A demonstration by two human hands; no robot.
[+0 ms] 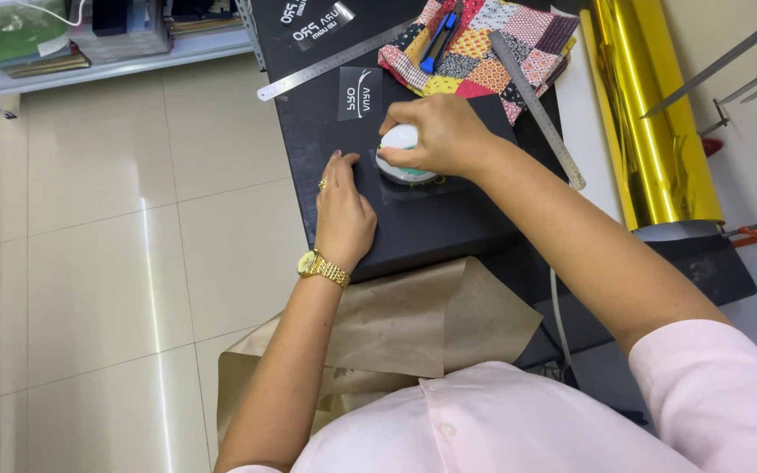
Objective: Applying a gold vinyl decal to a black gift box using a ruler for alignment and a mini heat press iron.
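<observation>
One white round tool (pixel 403 149) sits on a clear film sheet (pixel 449 186) atop the black board (pixel 413 223), your right hand (pixel 438 133) closed around it. Keep pressure even. Your left hand (pixel 343 215) lies flat, fingers together, pinning the board; hold it there. A steel ruler (pixel 536 109) lies near.

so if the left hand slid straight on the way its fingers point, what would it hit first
Probably the small black printed label: the left hand lies flat on the black surface, fingers pointing up the table. The metal ruler lies beyond.
</observation>
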